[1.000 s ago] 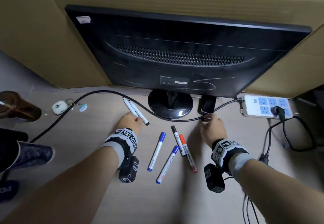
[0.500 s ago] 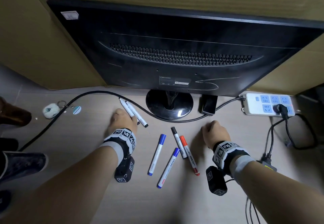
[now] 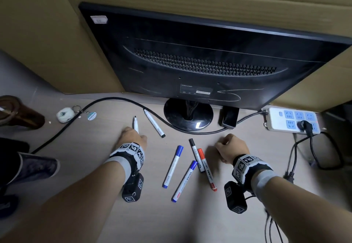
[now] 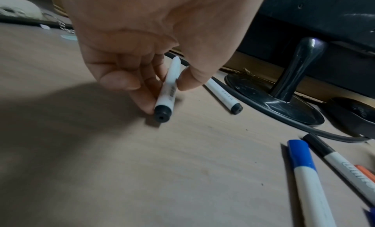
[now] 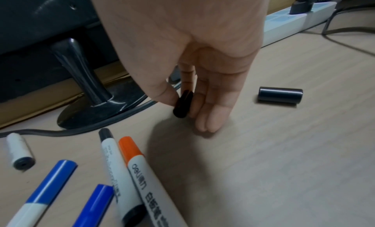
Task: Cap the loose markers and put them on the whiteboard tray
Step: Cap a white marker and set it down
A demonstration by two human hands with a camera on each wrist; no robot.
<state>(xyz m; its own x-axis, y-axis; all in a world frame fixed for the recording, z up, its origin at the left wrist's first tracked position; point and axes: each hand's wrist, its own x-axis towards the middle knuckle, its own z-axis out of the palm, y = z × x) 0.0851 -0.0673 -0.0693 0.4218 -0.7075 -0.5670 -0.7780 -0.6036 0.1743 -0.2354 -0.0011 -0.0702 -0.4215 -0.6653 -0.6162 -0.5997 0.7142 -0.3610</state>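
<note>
Head view: the left hand (image 3: 133, 136), left of centre, has lifted one uncapped marker (image 3: 136, 124) away from its twin; a second ago both lay side by side against the black cable (image 3: 106, 101). The second uncapped marker (image 3: 154, 123) is left lying alone on the desk (image 3: 95, 166). The right hand (image 3: 231, 147), centre right, has pulled back from the monitor base (image 3: 188, 114) with fingers curled; what they hold is hidden here. Four capped markers (image 3: 190, 168) lie between the wrists.

Left wrist view: thumb and fingers pinch the white barrel mid-frame, its black tail end just above the desk.

Right wrist view: thumb and forefinger clamp a black cap (image 5: 182, 104) at mid-frame, the other fingers straight and touching the desk. A second cap (image 5: 281, 95) lies at right, apart from the hand.

So marker and cap are each in hand, and joining them looks like the next step. The held marker's tip is small and blurred, though it appears bare. No whiteboard tray is visible.
</note>
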